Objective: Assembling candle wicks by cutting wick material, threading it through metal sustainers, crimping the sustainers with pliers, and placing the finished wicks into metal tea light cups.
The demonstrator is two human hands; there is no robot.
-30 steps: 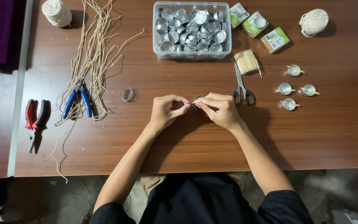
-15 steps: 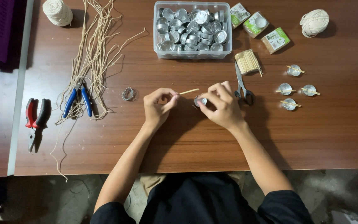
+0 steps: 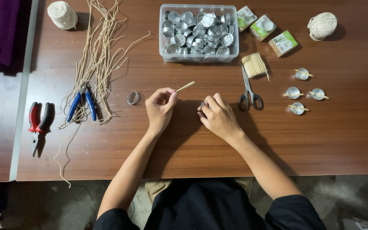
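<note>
At table centre: left hand point(image 3: 160, 108) pinches wooden stick point(image 3: 185, 86); right hand point(image 3: 218, 117) fingers clamp small metal cup point(image 3: 202, 104).
Four cups w/ sticks point(image 3: 302, 74) done; tub of empty cups point(image 3: 199, 32) left.

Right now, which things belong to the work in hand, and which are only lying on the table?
In use:
left hand, pinching a thin stick
right hand, on a small metal cup

Lying about:
scissors
blue pliers
red pliers
twine balls

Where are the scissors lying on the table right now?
In the head view, the scissors lie on the wooden table just beyond the right hand, below the bundle of small sticks.
</note>
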